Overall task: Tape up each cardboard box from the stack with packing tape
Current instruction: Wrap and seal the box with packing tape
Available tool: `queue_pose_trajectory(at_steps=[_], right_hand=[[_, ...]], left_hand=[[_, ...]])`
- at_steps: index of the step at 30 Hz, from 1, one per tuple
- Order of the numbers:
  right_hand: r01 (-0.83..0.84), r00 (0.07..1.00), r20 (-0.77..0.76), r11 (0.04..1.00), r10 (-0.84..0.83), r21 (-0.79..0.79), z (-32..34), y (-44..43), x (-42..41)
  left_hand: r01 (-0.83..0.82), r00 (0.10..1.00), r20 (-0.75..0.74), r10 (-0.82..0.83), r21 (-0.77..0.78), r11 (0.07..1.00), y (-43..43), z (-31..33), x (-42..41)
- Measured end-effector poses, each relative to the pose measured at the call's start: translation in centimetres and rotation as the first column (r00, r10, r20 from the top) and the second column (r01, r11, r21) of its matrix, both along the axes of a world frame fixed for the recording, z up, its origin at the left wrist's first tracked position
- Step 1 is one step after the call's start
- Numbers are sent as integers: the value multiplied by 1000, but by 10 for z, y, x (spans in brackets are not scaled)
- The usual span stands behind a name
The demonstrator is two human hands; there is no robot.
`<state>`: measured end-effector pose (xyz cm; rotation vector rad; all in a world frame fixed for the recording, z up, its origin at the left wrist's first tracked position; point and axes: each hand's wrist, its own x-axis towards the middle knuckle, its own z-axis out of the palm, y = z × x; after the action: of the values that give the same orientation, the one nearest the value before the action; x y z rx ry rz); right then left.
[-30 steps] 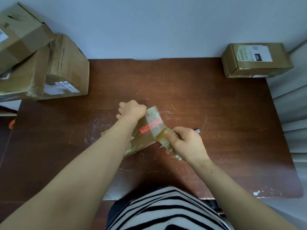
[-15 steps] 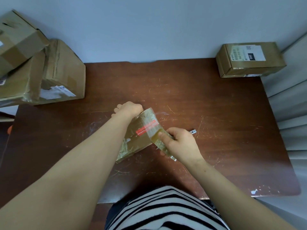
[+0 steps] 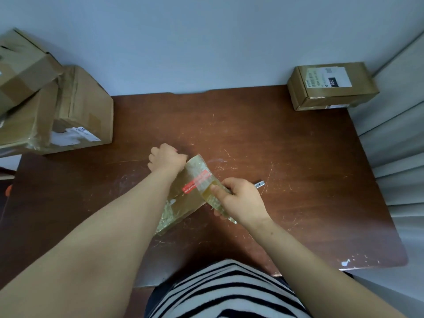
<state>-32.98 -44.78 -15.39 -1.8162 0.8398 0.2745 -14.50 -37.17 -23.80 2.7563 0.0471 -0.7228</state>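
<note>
A parcel-packing corner; home or office, I cannot tell.
My scratched brown desk [image 3: 286, 145] sits against a bare pale wall [image 3: 195, 42], taped cardboard boxes [image 3: 80, 111] with shipping labels piled at its left, one more labelled box [image 3: 332, 86] at its far right corner.

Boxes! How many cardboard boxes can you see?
4. Two are stacked at the far left, an upper box on a lower box. A labelled box sits far right. The left hand grips a small box mid-table. More may hide off-frame.
</note>
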Motion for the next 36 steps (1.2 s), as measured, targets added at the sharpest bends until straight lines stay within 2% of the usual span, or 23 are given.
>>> queue_pose_trajectory(at_steps=[2, 3, 5, 7, 12, 14, 17, 20, 24, 25, 27, 29, 30, 32, 34, 36], right_hand=[[3, 1000, 4, 1000, -3, 5, 0, -1, 0], [0, 1000, 7, 1000, 0, 7, 1, -1, 0], [-9, 1000, 15, 1000, 9, 6, 1, -2, 0], [-23, 1000, 18, 1000, 23, 0, 1, -1, 0], [-30, 999, 12, 1000, 30, 10, 2, -3, 2], [-40, 999, 19, 999, 40, 6, 2, -4, 3], [-100, 995, 10, 993, 101, -70, 2, -2, 5], [-52, 999, 4, 998, 52, -19, 2, -5, 6], [-91, 996, 13, 995, 91, -38, 1, -5, 7], [-97, 995, 17, 994, 97, -50, 1, -3, 7], [-84, 996, 27, 996, 85, -40, -1, -4, 6], [-74, 997, 28, 997, 74, -7, -2, -7, 4], [-69, 997, 30, 998, 69, 13, -2, -8, 4], [-64, 997, 41, 998, 62, 29, -3, -9, 4], [-66, 997, 47, 998, 65, 16, -4, -7, 5], [-79, 996, 51, 997, 78, 11, -3, -4, 9]], left_hand=[[116, 982, 168, -90, -152, 982, -7, 4, -13], [202, 962, 216, -165, -160, 966, -10, 7, -23], [401, 881, 300, -366, -61, 914, -13, 9, -43], [512, 805, 353, -477, -8, 859, -9, 4, -51], [482, 852, 229, -470, 3, 876, -11, -1, -44], [480, 829, 287, -480, 78, 874, -9, -4, -49], [462, 816, 340, -467, 101, 881, -5, -6, -52], [437, 868, 229, -440, 66, 897, -5, -3, -48], [518, 833, 152, -533, 126, 846, -4, -3, -51], [525, 841, 105, -531, 79, 847, -5, -1, -49], [484, 874, 26, -485, -132, 865, -5, 11, -43], [463, 879, 60, -473, -344, 817, 7, 24, -47], [493, 861, 85, -501, -386, 780, 18, 30, -54], [625, 769, 62, -637, -285, 727, 44, 33, -76], [750, 659, -15, -752, -65, 658, 65, 25, -95], [794, 602, -13, -798, 109, 598, 76, 15, -97]])
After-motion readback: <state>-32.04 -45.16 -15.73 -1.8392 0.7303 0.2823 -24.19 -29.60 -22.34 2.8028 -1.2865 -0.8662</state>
